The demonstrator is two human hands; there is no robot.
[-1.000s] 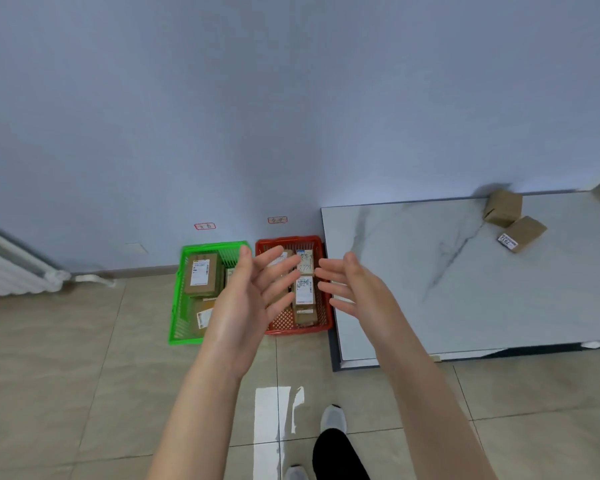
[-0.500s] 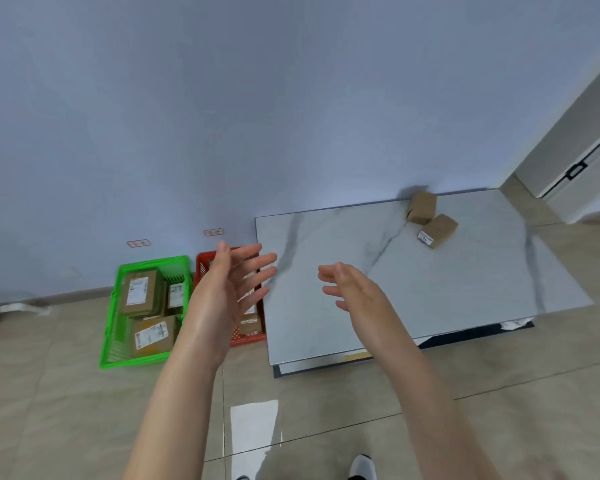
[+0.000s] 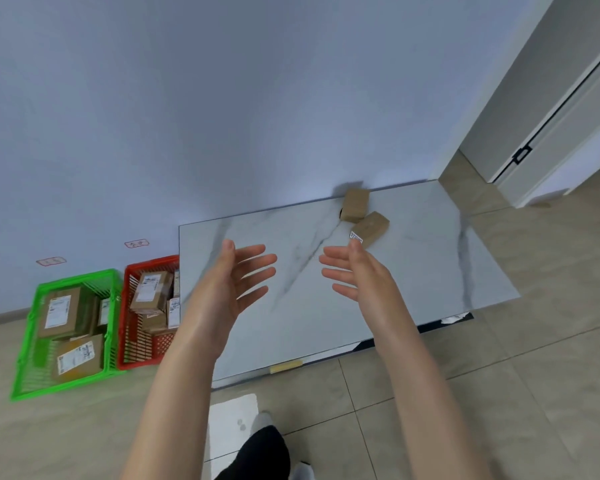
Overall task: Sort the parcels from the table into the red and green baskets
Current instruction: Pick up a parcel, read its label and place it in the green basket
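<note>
Two small brown parcels lie at the far side of the marble table (image 3: 413,299): one (image 3: 355,204) against the wall, the other (image 3: 370,229) just in front of it with a white label on its near end. My left hand (image 3: 238,284) and my right hand (image 3: 355,275) are raised over the table's middle, palms facing each other, fingers spread, holding nothing. My right fingertips are just short of the labelled parcel. On the floor to the left stand the red basket (image 3: 137,355) and the green basket (image 3: 28,368), each holding several labelled parcels.
The table's left edge sits close to the red basket. Two small red tags (image 3: 136,243) are stuck on the blue wall above the baskets. A door frame (image 3: 534,140) stands at the right. My foot and dark trouser leg (image 3: 257,452) are on the tiled floor below.
My view has swung right, away from the baskets toward the table. Both open hands now hover over the table top, and the right hand has come close to the labelled parcel.
</note>
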